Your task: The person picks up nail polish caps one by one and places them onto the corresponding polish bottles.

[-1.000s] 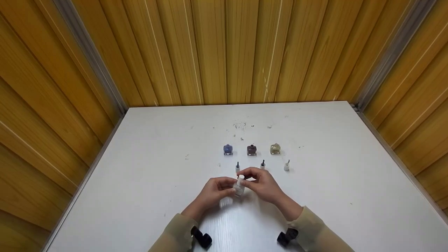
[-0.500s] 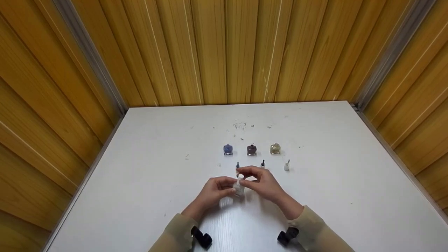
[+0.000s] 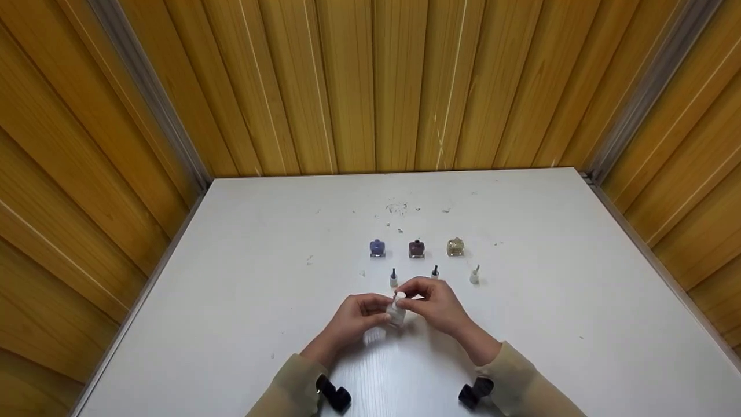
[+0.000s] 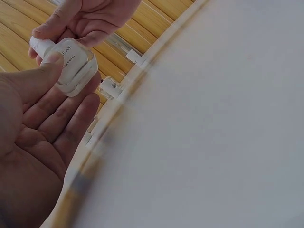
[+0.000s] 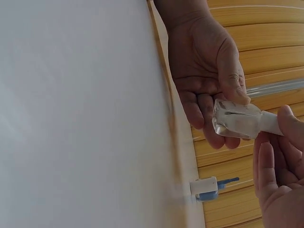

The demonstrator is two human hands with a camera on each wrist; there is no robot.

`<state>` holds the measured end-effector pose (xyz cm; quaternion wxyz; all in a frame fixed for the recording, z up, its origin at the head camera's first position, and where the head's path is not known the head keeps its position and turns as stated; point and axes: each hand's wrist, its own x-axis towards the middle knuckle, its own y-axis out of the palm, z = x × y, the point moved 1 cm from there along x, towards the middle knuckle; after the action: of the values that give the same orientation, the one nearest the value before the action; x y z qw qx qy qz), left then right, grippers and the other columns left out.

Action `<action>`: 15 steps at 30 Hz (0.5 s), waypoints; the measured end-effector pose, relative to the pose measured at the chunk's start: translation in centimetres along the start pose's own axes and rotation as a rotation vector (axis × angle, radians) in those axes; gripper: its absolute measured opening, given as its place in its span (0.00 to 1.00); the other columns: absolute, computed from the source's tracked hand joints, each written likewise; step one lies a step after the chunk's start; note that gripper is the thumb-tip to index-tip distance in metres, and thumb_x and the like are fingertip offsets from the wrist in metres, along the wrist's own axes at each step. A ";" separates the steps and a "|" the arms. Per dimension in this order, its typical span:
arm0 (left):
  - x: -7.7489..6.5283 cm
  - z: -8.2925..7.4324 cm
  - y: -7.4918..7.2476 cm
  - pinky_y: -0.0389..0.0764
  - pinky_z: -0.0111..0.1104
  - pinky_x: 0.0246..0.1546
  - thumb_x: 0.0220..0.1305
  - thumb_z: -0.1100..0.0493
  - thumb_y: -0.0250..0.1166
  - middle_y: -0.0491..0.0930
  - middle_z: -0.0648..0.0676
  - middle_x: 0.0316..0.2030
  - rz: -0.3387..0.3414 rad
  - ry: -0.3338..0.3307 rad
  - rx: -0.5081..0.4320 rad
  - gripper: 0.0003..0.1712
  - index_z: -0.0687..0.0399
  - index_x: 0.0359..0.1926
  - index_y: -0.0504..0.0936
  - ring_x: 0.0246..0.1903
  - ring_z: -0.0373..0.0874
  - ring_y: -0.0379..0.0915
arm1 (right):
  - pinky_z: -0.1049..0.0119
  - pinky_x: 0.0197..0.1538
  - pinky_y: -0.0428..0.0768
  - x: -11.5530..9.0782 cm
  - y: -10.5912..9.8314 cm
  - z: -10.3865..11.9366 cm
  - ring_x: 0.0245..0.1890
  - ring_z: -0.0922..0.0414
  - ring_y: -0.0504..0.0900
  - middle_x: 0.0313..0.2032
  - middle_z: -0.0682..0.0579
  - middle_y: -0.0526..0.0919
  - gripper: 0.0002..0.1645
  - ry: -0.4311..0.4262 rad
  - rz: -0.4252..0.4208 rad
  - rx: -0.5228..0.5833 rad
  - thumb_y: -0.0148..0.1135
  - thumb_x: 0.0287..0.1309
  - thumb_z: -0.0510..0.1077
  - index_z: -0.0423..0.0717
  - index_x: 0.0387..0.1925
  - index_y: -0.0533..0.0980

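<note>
A clear glass nail polish bottle [image 3: 396, 316] with pale contents is held between both hands above the white table. My left hand [image 3: 354, 317] grips its glass body, the thumb on the lettered face in the left wrist view. The white cap [image 5: 270, 123] is on the neck, pinched between thumb and fingers of my right hand [image 3: 437, 307]. In the right wrist view a thin brush stem shows inside the glass. The bottle leans a little, cap upward and away from me.
Three uncapped polish bottles stand in a row beyond the hands: blue [image 3: 377, 249], dark brown [image 3: 416, 249] and gold glitter [image 3: 455, 248]. Before them three white caps stand brush-up: left [image 3: 393, 281], middle [image 3: 435, 274], right [image 3: 474, 277]. A wood-patterned wall [image 3: 370, 87] encloses the table.
The fingers of my right hand shift slightly on the cap, and the bottle's tilt changes a little. Both arms and the other bottles and caps stay in place.
</note>
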<state>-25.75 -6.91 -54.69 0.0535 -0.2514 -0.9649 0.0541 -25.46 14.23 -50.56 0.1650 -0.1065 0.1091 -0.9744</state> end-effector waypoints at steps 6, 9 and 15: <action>0.0 -0.1 0.1 0.85 0.26 0.47 0.66 0.71 0.66 0.86 0.66 0.51 0.003 -0.017 -0.002 0.16 0.69 0.55 0.84 0.45 0.36 0.86 | 0.73 0.43 0.84 0.0 0.2 -0.3 0.40 0.65 0.82 0.37 0.50 0.86 0.14 0.050 -0.011 -0.045 0.75 0.58 0.41 0.35 0.39 0.80; 0.0 -0.1 0.1 0.85 0.25 0.47 0.66 0.70 0.67 0.86 0.67 0.52 -0.009 -0.016 -0.006 0.17 0.70 0.55 0.83 0.44 0.34 0.86 | 0.73 0.45 0.83 0.0 0.0 -0.2 0.45 0.63 0.82 0.45 0.41 0.87 0.18 0.035 0.028 -0.053 0.74 0.60 0.43 0.34 0.47 0.82; 0.0 0.0 0.0 0.84 0.24 0.47 0.67 0.69 0.67 0.85 0.69 0.52 -0.013 -0.003 0.000 0.17 0.73 0.55 0.82 0.44 0.32 0.85 | 0.74 0.53 0.83 -0.1 -0.3 0.1 0.53 0.63 0.83 0.56 0.35 0.84 0.21 -0.023 0.125 -0.021 0.67 0.67 0.40 0.33 0.57 0.80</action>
<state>-25.76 -6.86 -54.66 0.0527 -0.2449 -0.9666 0.0540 -25.44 14.51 -50.41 0.2256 -0.1123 0.1241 -0.9597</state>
